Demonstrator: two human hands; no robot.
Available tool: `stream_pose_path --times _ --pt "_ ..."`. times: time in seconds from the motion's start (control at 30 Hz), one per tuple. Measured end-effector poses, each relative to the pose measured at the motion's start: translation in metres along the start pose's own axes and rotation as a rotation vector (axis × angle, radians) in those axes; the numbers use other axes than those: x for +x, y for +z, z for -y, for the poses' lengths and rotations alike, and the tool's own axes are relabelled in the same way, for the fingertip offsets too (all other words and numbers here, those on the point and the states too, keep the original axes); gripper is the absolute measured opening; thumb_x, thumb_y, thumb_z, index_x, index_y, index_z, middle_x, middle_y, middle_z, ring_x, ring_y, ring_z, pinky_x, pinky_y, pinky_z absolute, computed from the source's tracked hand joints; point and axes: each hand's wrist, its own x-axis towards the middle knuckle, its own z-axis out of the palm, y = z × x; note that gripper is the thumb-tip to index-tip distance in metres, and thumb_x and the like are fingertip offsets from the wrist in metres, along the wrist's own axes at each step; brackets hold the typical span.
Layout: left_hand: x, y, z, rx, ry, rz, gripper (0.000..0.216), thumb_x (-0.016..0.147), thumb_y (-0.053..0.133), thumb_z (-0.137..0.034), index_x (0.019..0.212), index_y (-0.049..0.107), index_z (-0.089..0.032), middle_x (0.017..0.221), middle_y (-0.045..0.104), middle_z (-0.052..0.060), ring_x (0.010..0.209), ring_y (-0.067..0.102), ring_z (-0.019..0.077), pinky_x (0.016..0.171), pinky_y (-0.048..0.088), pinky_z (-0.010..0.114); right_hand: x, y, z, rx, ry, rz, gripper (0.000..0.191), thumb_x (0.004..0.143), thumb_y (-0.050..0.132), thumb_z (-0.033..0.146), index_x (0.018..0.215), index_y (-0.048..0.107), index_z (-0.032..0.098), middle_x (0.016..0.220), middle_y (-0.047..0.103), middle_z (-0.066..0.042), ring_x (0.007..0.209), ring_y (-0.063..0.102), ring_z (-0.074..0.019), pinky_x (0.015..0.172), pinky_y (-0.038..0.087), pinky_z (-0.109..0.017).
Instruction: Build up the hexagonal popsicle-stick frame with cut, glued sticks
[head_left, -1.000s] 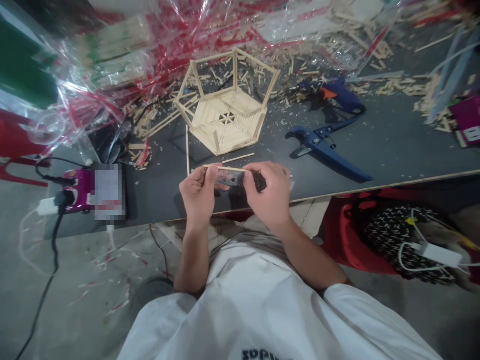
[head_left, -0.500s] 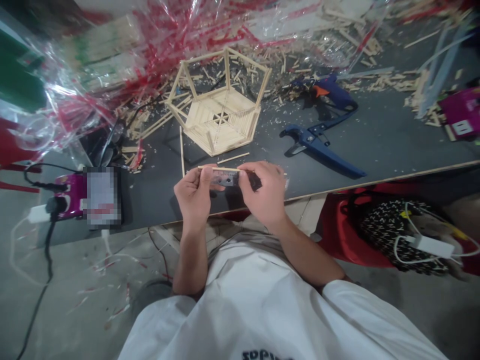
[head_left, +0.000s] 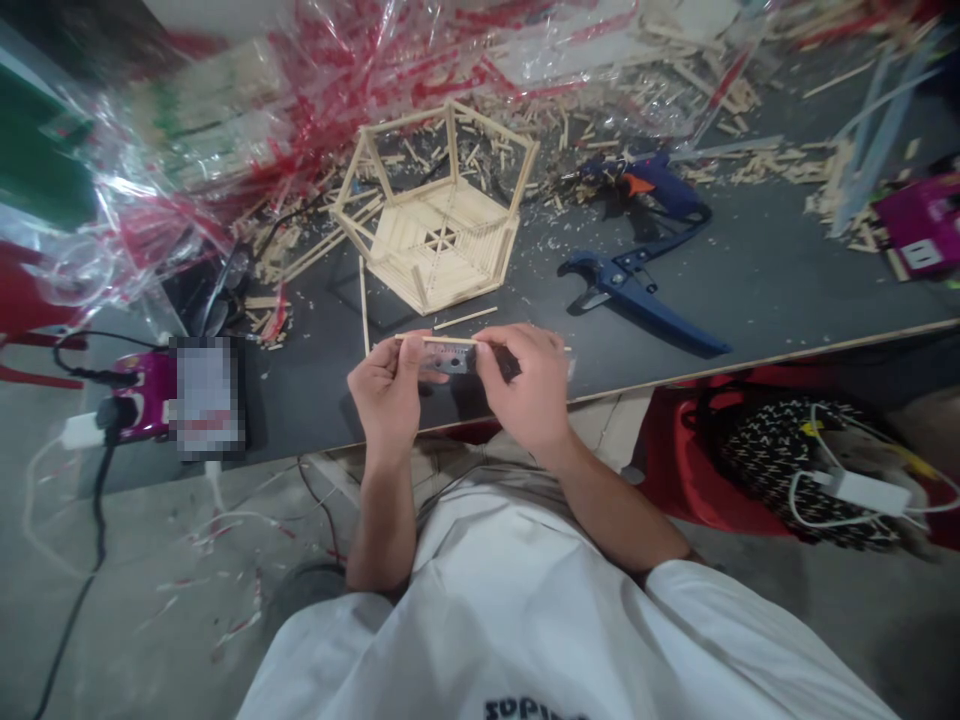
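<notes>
My left hand point(head_left: 386, 392) pinches a thin wooden stick point(head_left: 448, 340) at its left end, with the thumb on top. My right hand point(head_left: 529, 388) grips the same stick further right. Along the stick's near side lies a see-through ruler point(head_left: 452, 356) with dark markings and holes, held in both hands; its right end pokes out past my right hand. Just beyond my fingers, a loose stick point(head_left: 465, 318) rests on the table. Behind it stands a hexagonal frame of wooden sticks point(head_left: 480, 270), with a slatted base, uprights and a top rim.
Blue cutting pliers point(head_left: 649, 305) and a blue glue gun point(head_left: 664, 185) lie to the right. A phone point(head_left: 206, 395) sits beside a purple power strip point(head_left: 142, 395) at left. Plastic wrappers point(head_left: 360, 60) and stick offcuts cover the back. A red chair point(head_left: 675, 470) is at right.
The view has shifted very slightly. Both hands keep their hold on the stick and ruler, nearly still.
</notes>
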Motion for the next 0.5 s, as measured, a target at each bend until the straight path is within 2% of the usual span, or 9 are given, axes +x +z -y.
stream_pose_path --times 0.2,0.33,0.4,0.5 --pt "-0.003 0.001 -0.001 0.016 0.017 -0.016 0.037 0.092 0.072 -0.055 0.097 0.077 -0.018 0.084 0.079 0.004 0.072 0.077 0.0151 0.054 0.060 0.020 0.001 -0.001 -0.001 0.010 -0.033 0.002 0.014 0.099 0.058 0.024 0.094 0.071 0.025 0.092 0.078 -0.001 0.089 0.071 -0.0195 0.092 0.041 -0.038" --pt "-0.011 0.003 0.000 0.167 0.093 -0.093 0.040 0.097 0.066 -0.053 0.114 0.070 -0.018 0.091 0.079 0.004 0.079 0.077 0.0166 0.068 0.065 0.026 0.007 -0.006 -0.006 -0.013 -0.052 0.008 0.014 0.098 0.058 0.024 0.092 0.071 0.025 0.091 0.078 -0.001 0.087 0.070 -0.0199 0.092 0.041 -0.039" --pt "-0.012 0.004 0.001 0.241 0.182 -0.091 0.040 0.099 0.065 -0.048 0.127 0.062 -0.019 0.107 0.078 0.008 0.092 0.077 0.0182 0.079 0.065 0.030 0.011 -0.011 -0.010 -0.028 -0.090 -0.025 0.014 0.097 0.058 0.024 0.092 0.070 0.025 0.091 0.078 -0.001 0.087 0.069 -0.0204 0.093 0.041 -0.040" --pt "-0.014 0.004 -0.004 0.455 0.471 -0.151 0.036 0.099 0.067 -0.035 0.131 0.060 -0.018 0.130 0.069 0.015 0.120 0.068 0.0227 0.101 0.058 0.038 0.020 -0.018 -0.018 -0.041 -0.172 -0.071 0.013 0.097 0.058 0.024 0.092 0.070 0.025 0.089 0.077 -0.001 0.086 0.069 -0.0203 0.092 0.041 -0.041"
